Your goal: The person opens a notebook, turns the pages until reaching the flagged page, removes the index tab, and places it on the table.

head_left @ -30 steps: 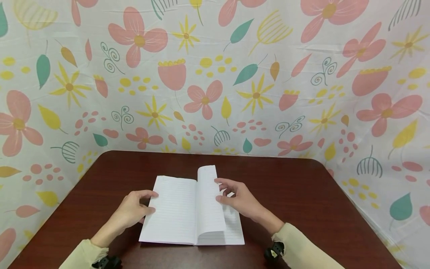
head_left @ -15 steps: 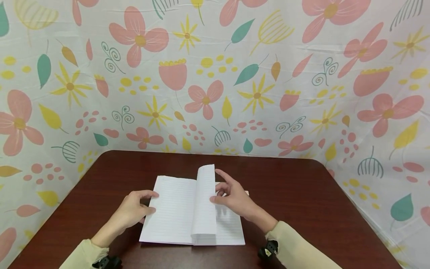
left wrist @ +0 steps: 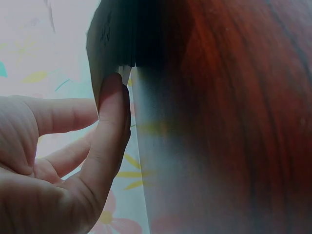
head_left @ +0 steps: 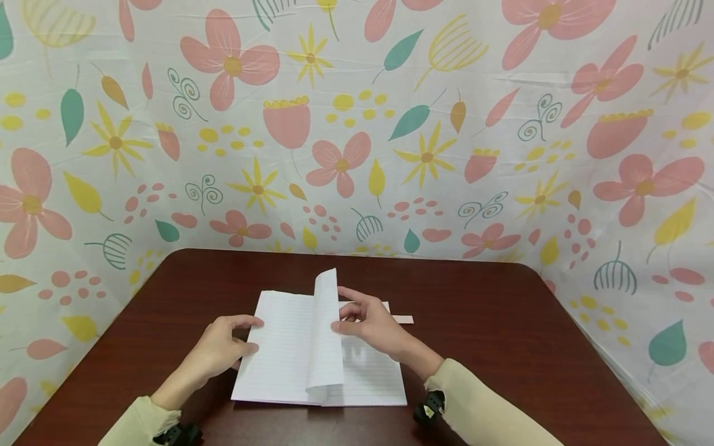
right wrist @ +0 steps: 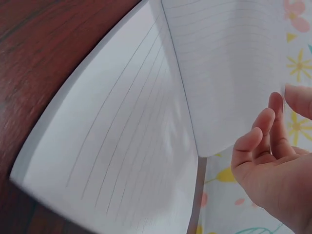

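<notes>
An open notebook (head_left: 279, 353) with lined white pages lies on the dark wooden table. At its left edge, my left hand (head_left: 214, 348) grips the pages and cover, thumb on top. In the left wrist view, the left hand (left wrist: 73, 161) pinches the notebook's edge (left wrist: 108, 44). My right hand (head_left: 375, 325) pinches the outer edge of a raised page (head_left: 326, 353), standing near the spine and curving left. The right wrist view has this lifted page (right wrist: 229, 73) above the flat right-hand page (right wrist: 122, 126), with the right hand (right wrist: 273, 151) at its edge.
A narrow pale strip (head_left: 403, 319) sticks out from beyond the notebook's right edge. Brown tabletop (head_left: 502, 347) surrounds the notebook. Floral cloth (head_left: 357, 124) hangs behind and along the sides of the table. Each wrist wears a black device (head_left: 429, 407).
My right hand has moved left, carrying the raised page from the right side toward the spine and uncovering more of the right-hand page and the pale strip. The left hand stays in place.
</notes>
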Motion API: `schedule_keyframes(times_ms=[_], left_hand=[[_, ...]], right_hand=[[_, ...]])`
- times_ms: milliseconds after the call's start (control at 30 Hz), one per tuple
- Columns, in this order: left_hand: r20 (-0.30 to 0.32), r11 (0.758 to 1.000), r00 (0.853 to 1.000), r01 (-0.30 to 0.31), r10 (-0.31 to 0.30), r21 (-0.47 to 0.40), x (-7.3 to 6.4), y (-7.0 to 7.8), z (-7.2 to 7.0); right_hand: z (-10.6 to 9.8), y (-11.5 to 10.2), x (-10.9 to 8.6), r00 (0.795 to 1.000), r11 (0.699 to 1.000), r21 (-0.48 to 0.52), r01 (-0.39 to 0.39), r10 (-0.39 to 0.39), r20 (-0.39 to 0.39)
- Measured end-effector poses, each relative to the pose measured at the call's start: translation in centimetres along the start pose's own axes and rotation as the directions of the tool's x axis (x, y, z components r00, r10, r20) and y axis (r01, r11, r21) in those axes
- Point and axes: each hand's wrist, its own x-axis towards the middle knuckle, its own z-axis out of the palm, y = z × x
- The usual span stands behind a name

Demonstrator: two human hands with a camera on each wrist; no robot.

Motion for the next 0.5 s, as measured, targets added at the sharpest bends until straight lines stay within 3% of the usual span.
schedule_keyframes(times_ms=[500], left_hand=[[-0.006,1.0,1.0,-0.007,0.007,-0.009,-0.1,-0.1,0.0]], right_hand=[[3.2,-0.2,1.9,0.995,0.999,-0.001,-0.045,0.045,0.084]])
